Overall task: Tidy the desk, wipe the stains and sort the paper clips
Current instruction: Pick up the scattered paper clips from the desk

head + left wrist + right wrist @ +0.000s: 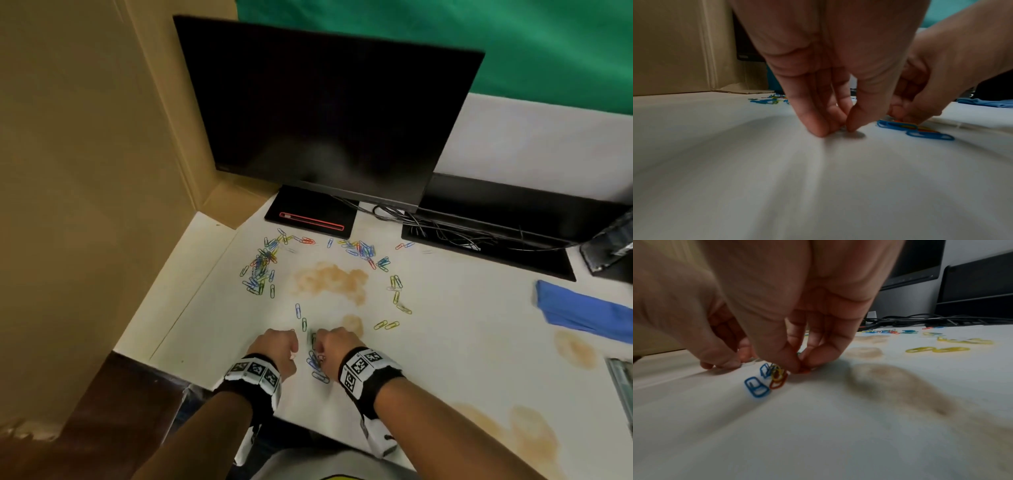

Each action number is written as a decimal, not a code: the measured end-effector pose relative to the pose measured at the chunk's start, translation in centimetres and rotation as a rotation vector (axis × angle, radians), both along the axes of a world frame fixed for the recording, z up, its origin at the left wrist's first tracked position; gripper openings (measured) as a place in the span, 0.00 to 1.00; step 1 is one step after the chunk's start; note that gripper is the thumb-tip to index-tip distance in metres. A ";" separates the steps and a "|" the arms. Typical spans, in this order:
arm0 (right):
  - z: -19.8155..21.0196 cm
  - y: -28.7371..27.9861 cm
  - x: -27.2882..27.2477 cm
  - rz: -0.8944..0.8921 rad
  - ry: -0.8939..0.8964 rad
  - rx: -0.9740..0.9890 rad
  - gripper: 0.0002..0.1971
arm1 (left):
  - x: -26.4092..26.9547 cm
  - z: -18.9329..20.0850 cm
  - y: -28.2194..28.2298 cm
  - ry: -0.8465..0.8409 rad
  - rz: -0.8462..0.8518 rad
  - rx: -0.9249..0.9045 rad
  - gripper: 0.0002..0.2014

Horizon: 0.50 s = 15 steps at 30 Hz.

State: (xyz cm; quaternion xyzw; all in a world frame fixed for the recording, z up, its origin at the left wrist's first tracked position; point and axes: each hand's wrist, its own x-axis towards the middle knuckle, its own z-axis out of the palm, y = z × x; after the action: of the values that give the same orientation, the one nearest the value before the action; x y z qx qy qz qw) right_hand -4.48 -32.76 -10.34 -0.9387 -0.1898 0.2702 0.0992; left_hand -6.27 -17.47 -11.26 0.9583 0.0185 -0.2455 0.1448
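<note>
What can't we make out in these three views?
- Left hand: fingertips pinch at the desk, but what they hold is blurred in the left wrist view and hidden under the hand in the head view.
- Right hand: grips something at the clip pile; which clip is unclear, thumb covers it.
- Blue cloth: cut off by head view's right edge.
- Far clips: too small to count.

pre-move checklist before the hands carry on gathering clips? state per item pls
1. Left hand pinch: fingertips together at the desk; whether a clip is caught, cannot tell.
2. Right hand fingertips on the small clip pile: ok.
3. Clips gathered: not ok, left cluster and top cluster remain scattered.
4. Yellow clips grouped to the right: ok.
5. Stain wiped: not ok.
6. Blue cloth in view at right: ok.
</note>
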 end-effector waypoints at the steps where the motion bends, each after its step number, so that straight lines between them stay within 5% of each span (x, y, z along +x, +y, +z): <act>1: 0.1 0.0 0.0 0.011 0.004 -0.006 0.15 | 0.0 0.0 -0.1 0.003 -0.001 0.005 0.15; 4: 0.2 -0.4 -0.2 0.014 0.015 0.031 0.14 | 0.0 0.0 -0.2 0.011 -0.018 0.003 0.15; 8: 0.4 -1.6 0.0 -0.195 0.058 0.218 0.12 | 0.4 0.0 -0.2 -0.001 -0.057 -0.016 0.16; 12: 0.1 -2.1 0.1 -0.194 0.061 0.154 0.13 | 0.7 0.1 -0.5 -0.042 -0.097 -0.062 0.09; 15: -0.4 -1.2 -0.6 -0.100 0.055 0.061 0.16 | 0.8 0.0 -0.8 -0.055 -0.064 -0.136 0.13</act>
State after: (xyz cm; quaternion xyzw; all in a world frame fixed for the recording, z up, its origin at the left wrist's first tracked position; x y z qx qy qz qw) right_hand -5.08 -33.98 -10.70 -0.9358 -0.1479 0.2846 0.1461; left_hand -5.52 -18.26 -11.30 0.9528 -0.0330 -0.2242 0.2023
